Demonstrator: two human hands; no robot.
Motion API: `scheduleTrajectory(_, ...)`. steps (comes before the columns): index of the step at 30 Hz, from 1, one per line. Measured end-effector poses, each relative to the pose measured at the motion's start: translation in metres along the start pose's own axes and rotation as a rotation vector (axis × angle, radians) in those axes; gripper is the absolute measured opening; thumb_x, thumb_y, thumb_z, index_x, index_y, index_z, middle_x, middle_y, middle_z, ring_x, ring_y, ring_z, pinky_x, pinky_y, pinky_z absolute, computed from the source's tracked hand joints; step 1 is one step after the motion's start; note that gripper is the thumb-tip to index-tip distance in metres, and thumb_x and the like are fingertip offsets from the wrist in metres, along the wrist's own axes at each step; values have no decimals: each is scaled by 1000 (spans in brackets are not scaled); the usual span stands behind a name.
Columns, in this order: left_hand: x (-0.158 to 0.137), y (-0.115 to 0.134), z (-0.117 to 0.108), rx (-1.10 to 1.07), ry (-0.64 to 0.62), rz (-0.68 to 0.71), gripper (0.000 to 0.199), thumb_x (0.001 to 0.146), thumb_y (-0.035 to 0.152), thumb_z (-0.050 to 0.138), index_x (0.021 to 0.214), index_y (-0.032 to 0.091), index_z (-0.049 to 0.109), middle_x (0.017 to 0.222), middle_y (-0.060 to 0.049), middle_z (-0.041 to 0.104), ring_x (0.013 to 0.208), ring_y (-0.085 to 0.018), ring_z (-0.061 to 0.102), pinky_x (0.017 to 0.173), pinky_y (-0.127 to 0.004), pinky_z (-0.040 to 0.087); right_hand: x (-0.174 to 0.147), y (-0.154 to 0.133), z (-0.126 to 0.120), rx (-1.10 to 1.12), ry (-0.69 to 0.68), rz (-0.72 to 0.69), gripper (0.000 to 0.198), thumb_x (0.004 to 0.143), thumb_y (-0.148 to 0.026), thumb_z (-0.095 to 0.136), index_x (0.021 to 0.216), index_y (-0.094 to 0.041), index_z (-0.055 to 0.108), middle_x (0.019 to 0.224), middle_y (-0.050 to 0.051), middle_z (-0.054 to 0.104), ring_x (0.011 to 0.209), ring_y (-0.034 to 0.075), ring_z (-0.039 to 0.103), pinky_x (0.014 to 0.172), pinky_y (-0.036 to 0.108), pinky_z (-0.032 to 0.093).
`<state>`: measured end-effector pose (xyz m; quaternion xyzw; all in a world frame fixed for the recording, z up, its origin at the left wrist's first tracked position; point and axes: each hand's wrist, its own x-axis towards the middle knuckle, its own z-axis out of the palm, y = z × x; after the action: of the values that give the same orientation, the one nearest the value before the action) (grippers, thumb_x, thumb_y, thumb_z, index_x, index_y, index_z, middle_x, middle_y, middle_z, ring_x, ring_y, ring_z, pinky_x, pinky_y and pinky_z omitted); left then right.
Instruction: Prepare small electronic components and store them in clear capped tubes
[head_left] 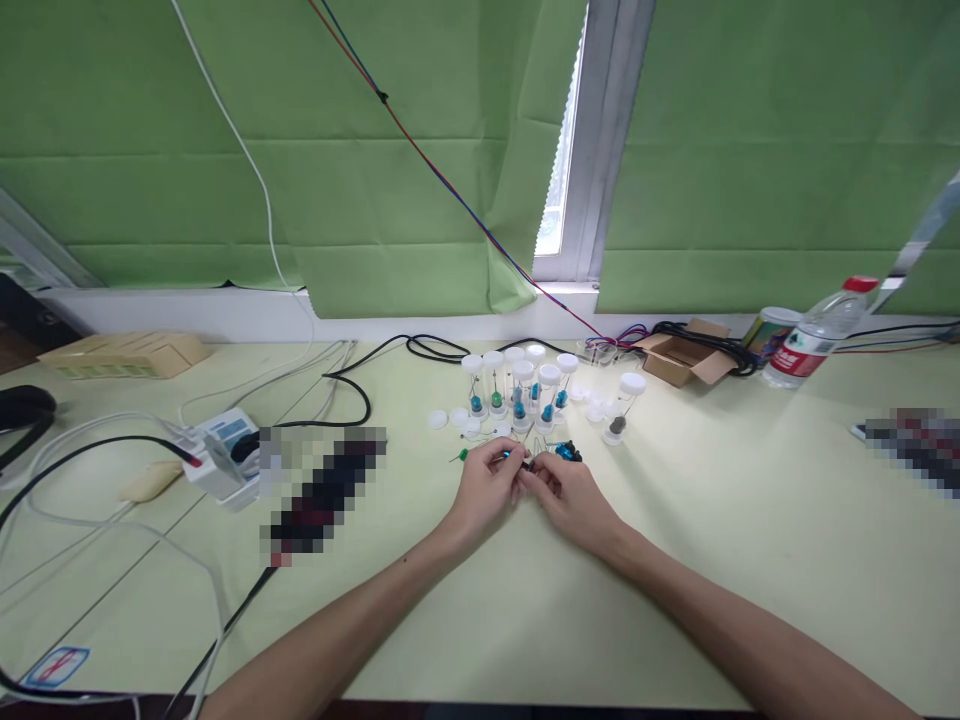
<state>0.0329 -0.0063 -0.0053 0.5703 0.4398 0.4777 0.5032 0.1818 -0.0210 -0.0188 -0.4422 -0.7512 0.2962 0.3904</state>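
Observation:
My left hand (pixel 489 484) and my right hand (pixel 571 492) meet low over the table, fingertips pinched together. Between them is a small black-and-blue part (pixel 526 464), mostly hidden by the fingers. Just beyond stand several clear tubes (pixel 496 385) with white caps, holding blue, green or grey pieces with thin wires. A small green piece with a wire lead (pixel 463 455) lies left of my left hand. Blue-and-black pieces (pixel 568 452) lie by my right fingers, and thin bent wires are beside them.
Loose white caps (pixel 438 420) lie around the tubes. One tube with a grey piece (pixel 619 410) stands apart at the right. Farther back are an open cardboard box (pixel 679 360) and a water bottle (pixel 817 335). A white power adapter (pixel 225 455) and cables occupy the left.

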Motion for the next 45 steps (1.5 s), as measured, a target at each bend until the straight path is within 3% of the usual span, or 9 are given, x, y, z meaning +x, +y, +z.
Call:
scheduleTrajectory(22, 0, -5, -1, 16, -17, 17, 25, 86, 38, 59, 74, 16, 60, 56, 2, 55, 45, -10, 48, 46, -22, 37, 0, 1, 1, -17, -13, 16, 31, 95, -29, 43, 65, -21, 40, 59, -3, 49, 55, 13, 44, 54, 26, 31)
scheduleTrajectory(45, -2, -2, 0, 26, -26, 9, 25, 87, 38, 58, 73, 16, 59, 52, 3, 54, 43, -9, 47, 46, -22, 37, 0, 5, 1, -16, -25, -17, 36, 98, -29, 39, 63, -21, 43, 59, -2, 53, 56, 13, 49, 58, 25, 35)
